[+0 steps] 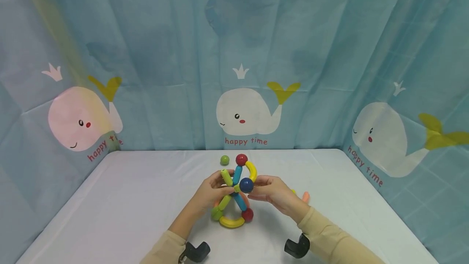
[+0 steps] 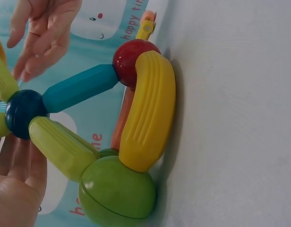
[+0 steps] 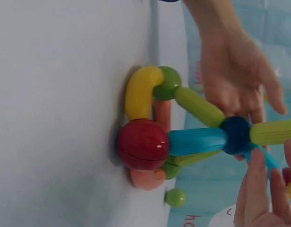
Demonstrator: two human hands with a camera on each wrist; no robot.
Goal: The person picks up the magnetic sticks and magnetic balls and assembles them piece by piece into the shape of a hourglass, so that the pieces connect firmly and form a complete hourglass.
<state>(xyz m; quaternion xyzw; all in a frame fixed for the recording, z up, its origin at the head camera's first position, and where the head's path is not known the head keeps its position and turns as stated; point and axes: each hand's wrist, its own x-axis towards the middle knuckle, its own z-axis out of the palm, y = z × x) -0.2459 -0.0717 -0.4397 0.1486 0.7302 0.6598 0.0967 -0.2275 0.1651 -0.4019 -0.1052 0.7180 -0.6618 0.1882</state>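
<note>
A ball-and-stick building toy stands on the table in the head view. Its lower ring has a yellow curved stick (image 1: 231,222), a green ball (image 1: 216,214) and a red ball (image 1: 247,214). Straight sticks rise from it to a dark blue centre ball (image 2: 25,113). Higher up, a yellow curved stick (image 1: 252,171) links another red ball (image 1: 242,159) to a dark blue ball (image 1: 246,185). My left hand (image 1: 213,191) holds the toy around its middle, thumb in front. My right hand (image 1: 272,194) has fairly straight fingers beside the upper yellow stick and dark blue ball; contact is partly hidden.
A loose green ball (image 1: 224,160) lies behind the toy on the white table (image 1: 146,199). Past my right wrist lies an orange piece (image 1: 305,196), partly hidden, with a bit of yellow near it. A blue whale-print curtain (image 1: 165,105) encloses the table.
</note>
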